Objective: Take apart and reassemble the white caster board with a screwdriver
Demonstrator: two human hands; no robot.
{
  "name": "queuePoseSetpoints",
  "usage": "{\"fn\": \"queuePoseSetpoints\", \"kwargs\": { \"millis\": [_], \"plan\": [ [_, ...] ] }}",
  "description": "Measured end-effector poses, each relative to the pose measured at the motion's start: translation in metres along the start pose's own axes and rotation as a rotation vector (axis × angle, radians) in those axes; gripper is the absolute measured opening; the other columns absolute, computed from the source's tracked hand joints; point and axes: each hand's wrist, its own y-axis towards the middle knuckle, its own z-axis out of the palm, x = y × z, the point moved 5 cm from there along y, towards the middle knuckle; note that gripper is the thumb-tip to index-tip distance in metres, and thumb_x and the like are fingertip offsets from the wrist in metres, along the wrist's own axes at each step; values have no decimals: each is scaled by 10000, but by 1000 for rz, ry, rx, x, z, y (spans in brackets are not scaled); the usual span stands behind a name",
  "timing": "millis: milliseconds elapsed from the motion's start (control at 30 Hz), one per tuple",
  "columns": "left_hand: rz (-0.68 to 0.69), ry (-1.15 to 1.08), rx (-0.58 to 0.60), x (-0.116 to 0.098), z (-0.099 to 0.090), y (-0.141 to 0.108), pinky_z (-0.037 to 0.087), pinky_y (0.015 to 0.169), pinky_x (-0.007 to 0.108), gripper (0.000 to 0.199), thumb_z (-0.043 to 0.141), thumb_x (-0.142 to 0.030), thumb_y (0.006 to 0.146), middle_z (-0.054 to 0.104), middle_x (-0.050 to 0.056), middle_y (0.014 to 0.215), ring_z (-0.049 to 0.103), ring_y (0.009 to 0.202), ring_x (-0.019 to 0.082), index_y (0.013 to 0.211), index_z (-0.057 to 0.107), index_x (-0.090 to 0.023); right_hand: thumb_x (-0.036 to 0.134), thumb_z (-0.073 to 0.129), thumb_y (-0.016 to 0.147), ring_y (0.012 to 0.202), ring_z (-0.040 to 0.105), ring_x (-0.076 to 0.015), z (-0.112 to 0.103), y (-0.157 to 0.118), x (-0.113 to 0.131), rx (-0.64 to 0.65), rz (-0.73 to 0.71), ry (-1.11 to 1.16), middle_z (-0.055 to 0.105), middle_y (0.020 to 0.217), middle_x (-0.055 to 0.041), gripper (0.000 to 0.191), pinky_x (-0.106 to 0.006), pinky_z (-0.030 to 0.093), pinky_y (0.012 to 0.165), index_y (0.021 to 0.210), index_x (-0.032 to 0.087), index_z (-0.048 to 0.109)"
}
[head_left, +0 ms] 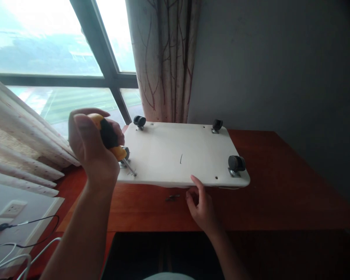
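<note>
A white board (163, 144) lies flat on the table, with dark caster wheels at its corners. My left hand (96, 144) is closed round the yellow and black handle of a screwdriver (108, 134). Its metal shaft slants down to the right, and the tip meets a small screw or hole (135, 174) by the front left caster (124, 154), which my hand partly hides. At the board's front edge is my right hand (201, 204), holding nothing visible; its index finger reaches onto the top while the other fingers curl below the rim.
Several small dark screws (172, 197) lie on the reddish wooden table (151, 214) before the board. Other casters stand at front right (236, 164), back right (217, 125) and back left (139, 121). Left are curtains, a window and a wall socket (13, 209) with cables.
</note>
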Motion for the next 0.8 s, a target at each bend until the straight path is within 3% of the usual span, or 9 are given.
{"fn": "queuePoseSetpoints", "kwargs": {
  "millis": [100, 200, 333, 367, 433, 500, 567, 700, 800],
  "plan": [
    [11, 13, 76, 0, 2, 1, 331, 375, 255, 398, 574, -535, 917, 543, -15, 567, 493, 425, 127, 951, 669, -149, 202, 484, 957, 696, 693, -149, 0, -2, 0, 7, 13, 28, 692, 814, -24, 549, -243, 586, 687, 1492, 169, 368],
    [56, 55, 110, 1, 3, 2, 417, 459, 261, 325, 609, -462, 908, 579, 7, 603, 550, 494, 131, 887, 692, -148, 189, 486, 950, 693, 688, -151, -1, -1, 1, 15, 32, 56, 683, 813, -25, 553, -251, 589, 697, 1488, 165, 365],
    [107, 32, 83, -1, 4, 1, 596, 718, 351, 320, 627, -444, 914, 683, 60, 757, 703, 727, 191, 802, 679, -148, 166, 488, 942, 693, 674, -138, -1, -1, 1, 11, 30, 83, 672, 807, -14, 559, -234, 579, 697, 1487, 171, 363],
    [62, 4, 111, 0, 5, 1, 612, 715, 367, 303, 627, -429, 921, 713, 77, 815, 721, 742, 203, 822, 672, -146, 162, 488, 942, 695, 672, -137, -1, -1, 1, 10, 29, 86, 671, 807, -11, 562, -232, 576, 696, 1489, 174, 361],
    [-47, -55, 195, 3, 7, 1, 607, 570, 332, 275, 659, -413, 911, 739, 93, 869, 713, 639, 190, 874, 654, -141, 156, 487, 940, 703, 667, -136, 0, -1, 0, 10, 29, 87, 670, 811, -10, 569, -235, 572, 705, 1494, 178, 357],
    [-101, -107, 269, 5, 7, 2, 531, 417, 270, 286, 717, -417, 873, 717, 58, 778, 637, 497, 146, 894, 637, -143, 147, 492, 935, 713, 663, -136, 1, -2, -2, 15, 35, 85, 667, 817, -8, 580, -243, 568, 725, 1497, 185, 355],
    [-98, -118, 306, 6, 7, 3, 482, 369, 239, 284, 739, -413, 860, 650, 5, 677, 575, 453, 117, 913, 645, -150, 138, 500, 930, 721, 657, -135, 2, -3, -3, 19, 45, 90, 664, 825, -8, 589, -245, 562, 736, 1498, 194, 356],
    [56, 94, 249, 6, 8, 2, 475, 416, 215, 219, 661, -336, 934, 599, -20, 651, 568, 474, 93, 1060, 665, -157, 126, 500, 929, 708, 644, -131, 2, -3, -4, 27, 58, 107, 655, 825, -4, 592, -240, 550, 720, 1496, 207, 350],
    [245, 267, 104, -2, 9, -4, 574, 610, 258, 140, 705, -233, 886, 605, -17, 741, 696, 651, 128, 990, 637, -168, 123, 493, 930, 708, 643, -134, 1, -2, -3, 31, 58, 110, 651, 819, -3, 593, -243, 550, 723, 1499, 205, 345]
  ]
}}
